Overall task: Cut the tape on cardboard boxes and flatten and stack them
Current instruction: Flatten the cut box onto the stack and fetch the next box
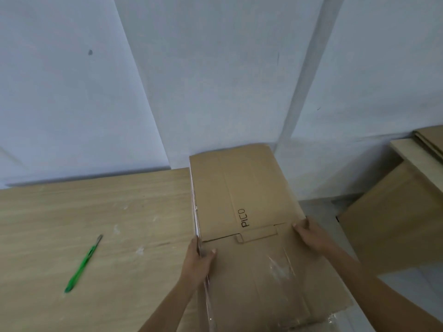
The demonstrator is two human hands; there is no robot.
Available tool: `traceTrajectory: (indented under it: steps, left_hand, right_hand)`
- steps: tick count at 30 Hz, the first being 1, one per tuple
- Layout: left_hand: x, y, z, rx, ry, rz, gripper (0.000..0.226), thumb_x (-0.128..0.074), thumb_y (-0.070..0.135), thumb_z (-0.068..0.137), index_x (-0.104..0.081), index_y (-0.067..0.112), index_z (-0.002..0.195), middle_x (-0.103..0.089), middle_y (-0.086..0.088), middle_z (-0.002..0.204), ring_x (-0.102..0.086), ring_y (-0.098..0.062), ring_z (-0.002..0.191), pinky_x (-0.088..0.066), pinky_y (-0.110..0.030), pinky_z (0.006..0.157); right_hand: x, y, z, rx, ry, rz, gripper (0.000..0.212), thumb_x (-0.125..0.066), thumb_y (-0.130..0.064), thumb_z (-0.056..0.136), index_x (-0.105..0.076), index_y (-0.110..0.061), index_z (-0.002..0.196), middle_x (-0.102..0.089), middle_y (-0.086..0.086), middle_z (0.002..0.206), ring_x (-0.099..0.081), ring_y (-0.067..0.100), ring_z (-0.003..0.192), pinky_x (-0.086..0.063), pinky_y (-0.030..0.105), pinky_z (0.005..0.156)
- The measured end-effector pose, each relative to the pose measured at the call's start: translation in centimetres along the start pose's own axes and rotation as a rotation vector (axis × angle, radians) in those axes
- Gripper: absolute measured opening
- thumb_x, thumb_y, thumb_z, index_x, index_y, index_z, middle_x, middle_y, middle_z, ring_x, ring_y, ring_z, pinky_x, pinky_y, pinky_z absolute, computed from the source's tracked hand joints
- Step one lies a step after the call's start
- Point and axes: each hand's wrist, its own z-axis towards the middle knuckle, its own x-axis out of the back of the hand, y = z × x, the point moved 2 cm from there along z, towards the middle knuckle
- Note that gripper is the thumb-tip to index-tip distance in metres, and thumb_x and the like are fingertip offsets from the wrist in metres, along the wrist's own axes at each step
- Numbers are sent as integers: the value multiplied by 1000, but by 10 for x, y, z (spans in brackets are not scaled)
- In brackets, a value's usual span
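A flattened brown cardboard box (244, 188) marked "PICO" is held between both hands, over the right end of the wooden table (84, 212) and past its edge. My left hand (199, 259) grips the box's left edge, thumb on top. My right hand (311, 233) grips the right edge, fingers curled over it. Loose clear tape (280, 267) clings to the near flap and hangs along the left edge. A green utility knife (82, 264) lies on the table to the left, apart from both hands.
A second wooden table (405, 149) stands at the far right with flattened cardboard (431, 137) stacked on it. A large cardboard sheet (393, 224) leans below it. White walls close off the back; grey floor shows between the tables.
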Motion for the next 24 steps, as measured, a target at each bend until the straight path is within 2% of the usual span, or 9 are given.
traceTrajectory:
  steps: [2, 3, 6, 7, 10, 14, 17, 20, 24]
  left_hand:
    - [-12, -20, 16, -13, -7, 20, 92, -73, 54, 79, -31, 26, 157, -39, 4, 158, -39, -17, 145, -31, -40, 122]
    - [-16, -27, 26, 5, -5, 5, 95, -73, 54, 77, -29, 27, 157, -44, 4, 156, -43, -17, 142, -34, -43, 120]
    - [-19, -13, 29, 53, 45, -18, 68, -71, 15, 90, -37, 20, 148, -61, 0, 135, -57, -23, 125, -42, -42, 113]
    - [-19, -11, 33, 66, 56, 2, 64, -70, 11, 89, -39, 21, 145, -63, -1, 130, -58, -26, 123, -43, -42, 111]
    - [-20, -19, 48, 106, 52, 50, 65, -71, 17, 85, -39, 22, 142, -63, -7, 128, -57, -33, 125, -44, -48, 109]
    - [-14, 0, 32, 158, 20, 20, 57, -68, 9, 93, -37, 26, 137, -60, -4, 131, -57, -26, 120, -44, -40, 109]
    - [-4, 2, 29, 140, 16, -8, 80, -69, 15, 94, -21, 20, 158, -50, -1, 146, -51, -28, 133, -39, -40, 115]
    - [17, 1, 25, 137, 71, -64, 88, -66, 20, 97, -7, 11, 162, -30, -7, 162, -36, -28, 146, -33, -41, 119]
    - [64, -11, 11, 136, 134, -189, 72, -64, 12, 98, -25, 9, 158, -37, -12, 158, -42, -30, 141, -37, -45, 112]
  right_hand:
    - [-9, 2, 2, -23, -6, 76, 67, -55, -39, 101, -28, -9, 154, -43, 16, 153, -42, 36, 139, -33, 42, 112]
    - [-12, 1, 4, -37, -10, 105, 66, -54, -38, 101, -27, -9, 154, -43, 16, 152, -42, 36, 139, -33, 40, 111]
    - [-22, -2, 9, -44, -34, 148, 64, -56, -38, 100, -32, -8, 151, -48, 17, 148, -47, 35, 134, -37, 38, 105]
    - [-26, -2, 12, -46, -35, 162, 64, -56, -39, 99, -32, -8, 150, -48, 17, 147, -48, 35, 133, -38, 37, 103]
    - [-29, -1, 17, -54, -18, 175, 64, -57, -41, 98, -35, -8, 148, -50, 16, 144, -50, 35, 130, -40, 39, 104]
    - [-25, 2, 21, -71, -20, 106, 73, -63, -51, 92, -39, -12, 148, -46, 17, 145, -51, 37, 128, -43, 44, 107]
    - [-20, -8, 17, -83, 112, -34, 84, -68, -50, 87, -31, -12, 152, -30, 16, 154, -36, 38, 140, -36, 51, 112]
    - [-28, -43, 1, 109, 237, -139, 73, -64, -27, 88, -30, -14, 152, -28, 13, 157, -29, 36, 143, -28, 53, 116]
    - [-69, -100, -28, 309, 172, -138, 61, -64, -18, 87, -45, -13, 144, -44, 11, 147, -38, 32, 138, -33, 45, 114]
